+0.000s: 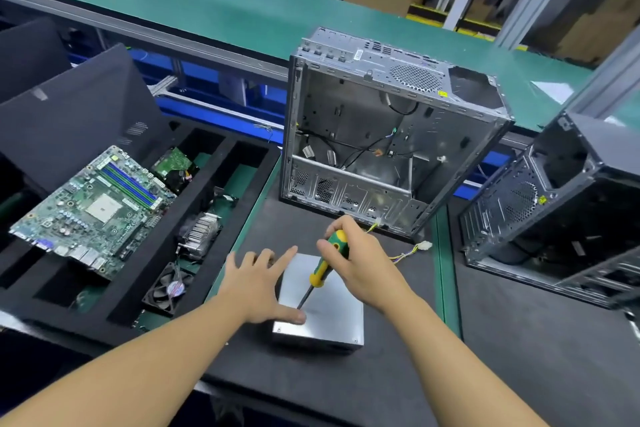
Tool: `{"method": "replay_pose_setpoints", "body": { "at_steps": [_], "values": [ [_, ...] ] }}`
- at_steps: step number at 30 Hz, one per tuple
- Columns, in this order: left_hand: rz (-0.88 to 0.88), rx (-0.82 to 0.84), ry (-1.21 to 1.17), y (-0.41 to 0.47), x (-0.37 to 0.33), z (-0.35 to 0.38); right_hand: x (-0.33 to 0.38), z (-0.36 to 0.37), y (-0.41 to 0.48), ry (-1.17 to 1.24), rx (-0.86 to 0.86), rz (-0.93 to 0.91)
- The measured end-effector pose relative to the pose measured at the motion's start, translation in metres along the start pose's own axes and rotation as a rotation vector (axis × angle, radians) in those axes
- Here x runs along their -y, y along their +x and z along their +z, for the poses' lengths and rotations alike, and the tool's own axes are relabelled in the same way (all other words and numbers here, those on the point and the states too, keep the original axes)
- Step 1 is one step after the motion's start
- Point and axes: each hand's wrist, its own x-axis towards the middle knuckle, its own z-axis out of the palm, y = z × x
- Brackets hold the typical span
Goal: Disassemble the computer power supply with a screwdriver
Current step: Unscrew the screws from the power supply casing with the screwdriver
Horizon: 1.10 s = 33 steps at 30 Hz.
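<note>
Grip: right hand (pixel 360 263) clamped round the screwdriver (pixel 327 263), tip down on the power supply (pixel 332 317)!
Left hand (pixel 259 288): fingers spread, pressing its top.
Power supply: on the dark mat (pixel 398 374), just before the gutted computer case (pixel 381 135).

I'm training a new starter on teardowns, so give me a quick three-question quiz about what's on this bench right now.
1. True or false: the left hand rests flat, fingers spread, on the power supply.
2. What holds the screwdriver? A: the left hand. B: the right hand. C: nothing, it lies on the mat.
3. Fill in: seen from the person, the motherboard lies to the ___ of the power supply.
Key: 1 true; 2 B; 3 left.
</note>
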Motion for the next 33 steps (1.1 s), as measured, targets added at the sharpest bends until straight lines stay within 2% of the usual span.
{"method": "replay_pose_setpoints", "body": {
  "at_steps": [3, 5, 6, 8, 10, 13, 16, 18, 21, 28, 33],
  "values": [
    [-0.042, -0.069, -0.034, -0.009, -0.003, -0.002, 0.002, 0.001, -0.002, 0.01, -0.007, -0.015],
    [0.002, -0.165, -0.031, -0.012, -0.004, -0.003, 0.005, -0.001, -0.002, 0.041, -0.032, -0.038],
    [0.06, -0.17, -0.058, -0.012, -0.002, -0.003, 0.007, -0.002, -0.002, 0.065, -0.051, -0.049],
    [0.226, -0.045, -0.168, -0.011, 0.011, -0.006, 0.01, -0.005, -0.001, 0.1, -0.086, -0.067],
    [0.387, 0.075, -0.106, -0.013, 0.028, -0.013, 0.014, -0.008, 0.001, 0.107, -0.073, -0.085],
    [0.572, 0.003, 0.156, -0.014, 0.035, -0.02, 0.02, -0.002, 0.002, 0.062, 0.027, -0.1],
    [0.707, -0.074, 0.168, -0.014, 0.019, -0.014, 0.02, 0.012, 0.0, 0.004, 0.099, -0.113],
    [0.685, -0.053, 0.136, -0.014, 0.014, -0.011, 0.018, 0.019, -0.001, 0.0, 0.12, -0.113],
    [0.626, -0.006, -0.046, -0.017, 0.02, -0.009, 0.015, 0.022, 0.0, 0.026, 0.109, -0.101],
    [0.453, -0.098, -0.464, -0.034, 0.025, 0.009, 0.016, 0.025, 0.003, -0.008, 0.079, -0.102],
    [0.401, 0.012, -0.656, -0.042, 0.023, -0.001, 0.017, 0.028, 0.0, -0.079, 0.105, -0.075]
  ]
}}
